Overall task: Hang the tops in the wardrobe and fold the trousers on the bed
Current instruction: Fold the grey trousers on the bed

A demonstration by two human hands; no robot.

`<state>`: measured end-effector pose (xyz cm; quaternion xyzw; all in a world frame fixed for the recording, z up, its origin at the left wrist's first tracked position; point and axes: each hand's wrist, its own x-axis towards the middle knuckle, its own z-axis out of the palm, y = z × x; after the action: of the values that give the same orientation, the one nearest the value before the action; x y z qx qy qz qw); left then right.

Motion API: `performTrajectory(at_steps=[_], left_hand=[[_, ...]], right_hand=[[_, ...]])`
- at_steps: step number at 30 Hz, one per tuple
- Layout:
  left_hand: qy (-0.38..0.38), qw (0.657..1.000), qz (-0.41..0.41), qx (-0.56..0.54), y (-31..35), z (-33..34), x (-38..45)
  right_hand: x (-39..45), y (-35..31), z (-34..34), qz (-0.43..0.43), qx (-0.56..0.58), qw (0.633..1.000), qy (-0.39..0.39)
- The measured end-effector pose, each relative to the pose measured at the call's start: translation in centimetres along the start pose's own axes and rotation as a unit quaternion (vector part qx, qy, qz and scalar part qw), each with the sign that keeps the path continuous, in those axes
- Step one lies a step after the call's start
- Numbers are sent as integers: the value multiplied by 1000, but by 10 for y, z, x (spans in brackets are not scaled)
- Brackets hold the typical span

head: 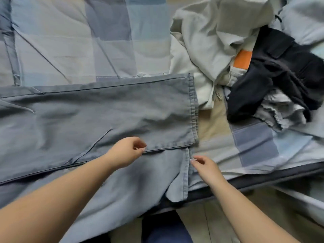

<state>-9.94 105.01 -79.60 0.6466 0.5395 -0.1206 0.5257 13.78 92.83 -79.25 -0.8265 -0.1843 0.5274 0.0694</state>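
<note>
1. One pair of grey-blue trousers lies spread across the bed, with the hems toward your right. The upper leg lies flat, and the lower leg hangs partly over the near edge of the bed. I judge that you are at the folding step, bringing the two legs together.
2. The pile of other clothes waits at the far right on the bed: pale garments, one dark garment and an orange patch. Which of them are tops I cannot tell.
3. Your left hand pinches the lower side seam of the upper leg, with the fingers curled on the cloth.
4. Your right hand is at the hem of the lower leg, thumb and finger close together. Whether it really grips the cloth I cannot tell.
5. The next move probably calls for lifting the lower leg onto the upper one, hem to hem, and then smoothing it.
6. The bed cover is a soft checked quilt in blue and beige, and below its edge you see a pale floor.
</note>
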Motion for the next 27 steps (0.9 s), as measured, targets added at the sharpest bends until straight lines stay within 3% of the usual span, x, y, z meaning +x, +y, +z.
performTrajectory(at_steps=[3,5,12,18,21,24,27], left_hand=[[-96,990,0,99,5,32,5],[-110,985,-4,131,5,47,5],[-46,986,28,159,12,75,10],[-26,989,70,130,32,89,18],[-84,987,59,122,47,103,28],[-150,969,44,194,61,118,38],[-165,952,55,250,75,123,50]], right_hand=[[9,24,12,28,23,998,-51],[9,34,25,10,37,996,-80],[-24,72,35,-104,54,993,-20],[-75,124,7,-227,-54,972,-24],[-92,135,0,-258,-63,964,-32],[-100,139,-3,-289,-81,953,-25],[-100,139,-4,-286,-54,957,-11]])
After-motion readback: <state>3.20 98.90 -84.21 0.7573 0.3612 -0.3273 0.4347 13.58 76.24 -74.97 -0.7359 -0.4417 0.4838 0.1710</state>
